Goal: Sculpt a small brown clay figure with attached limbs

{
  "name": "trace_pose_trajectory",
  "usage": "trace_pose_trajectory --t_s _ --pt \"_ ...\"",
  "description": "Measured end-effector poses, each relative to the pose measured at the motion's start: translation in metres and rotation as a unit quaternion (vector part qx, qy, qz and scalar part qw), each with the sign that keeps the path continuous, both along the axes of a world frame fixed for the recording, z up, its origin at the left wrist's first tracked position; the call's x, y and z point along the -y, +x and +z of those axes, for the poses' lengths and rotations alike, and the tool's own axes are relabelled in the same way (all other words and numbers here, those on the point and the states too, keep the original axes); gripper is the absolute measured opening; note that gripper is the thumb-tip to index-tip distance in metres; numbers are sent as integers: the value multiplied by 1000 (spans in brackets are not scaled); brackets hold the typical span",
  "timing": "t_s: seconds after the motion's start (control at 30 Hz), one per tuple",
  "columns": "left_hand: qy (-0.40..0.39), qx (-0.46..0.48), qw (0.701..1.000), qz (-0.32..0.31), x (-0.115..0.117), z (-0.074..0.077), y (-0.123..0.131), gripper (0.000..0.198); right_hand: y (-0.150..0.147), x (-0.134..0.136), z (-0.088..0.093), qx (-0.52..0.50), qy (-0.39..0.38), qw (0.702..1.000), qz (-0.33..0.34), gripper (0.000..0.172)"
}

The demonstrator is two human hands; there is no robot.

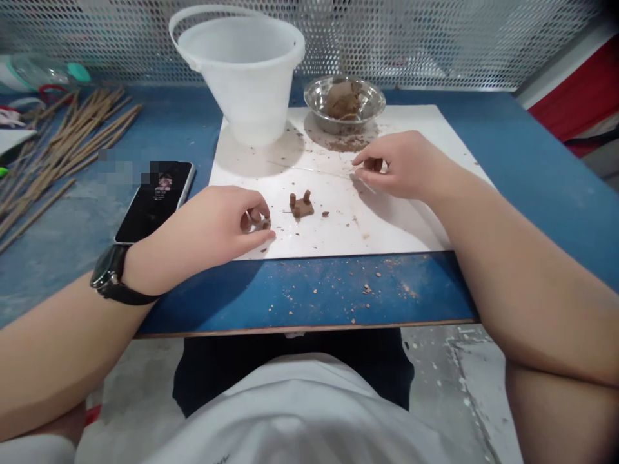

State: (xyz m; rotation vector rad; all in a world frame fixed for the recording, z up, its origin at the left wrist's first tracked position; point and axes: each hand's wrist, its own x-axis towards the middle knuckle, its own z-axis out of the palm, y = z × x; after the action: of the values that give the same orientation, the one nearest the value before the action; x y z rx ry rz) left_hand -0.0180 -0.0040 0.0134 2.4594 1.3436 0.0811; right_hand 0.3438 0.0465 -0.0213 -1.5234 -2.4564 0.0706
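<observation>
A small brown clay piece (302, 207), a flat slab with short upright pegs, rests on the white board (416, 225). To its left, my left hand (232, 219) lies low at the board's edge, fingers curled and thumb apart from the forefinger. Greyish-brown clay shows by those fingertips; whether it is a loose bit or a smear is unclear. My right hand (399, 167) is over the right half of the board, thumb and forefinger pinched near the end of a thin pale strand (309, 169). The strand runs left across the board; its exact kind is too fine to make out.
A white bucket (246, 84) stands at the back left of the board, beside a metal bowl (319, 116) holding a clay lump (344, 100). A phone (157, 200), sticks (82, 138) and a bottle (39, 72) lie left. Clay crumbs dot the table's front edge.
</observation>
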Motion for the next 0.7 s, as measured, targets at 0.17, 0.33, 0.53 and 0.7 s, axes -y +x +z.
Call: trace_pose_trajectory --t_s 0.17,0.33,0.53,0.7 --pt "-9 42 999 17 3 0 -1 36 0 -4 -8 -20 4 1000 -6 25" --pt "-120 159 979 50 -4 -1 -6 33 -1 2 -6 -74 98 992 -6 19" --pt "-287 427 854 74 4 -8 3 15 -60 57 8 -224 201 952 65 22" --pt "-360 532 759 105 10 -15 13 20 -109 90 2 -294 144 932 154 25"
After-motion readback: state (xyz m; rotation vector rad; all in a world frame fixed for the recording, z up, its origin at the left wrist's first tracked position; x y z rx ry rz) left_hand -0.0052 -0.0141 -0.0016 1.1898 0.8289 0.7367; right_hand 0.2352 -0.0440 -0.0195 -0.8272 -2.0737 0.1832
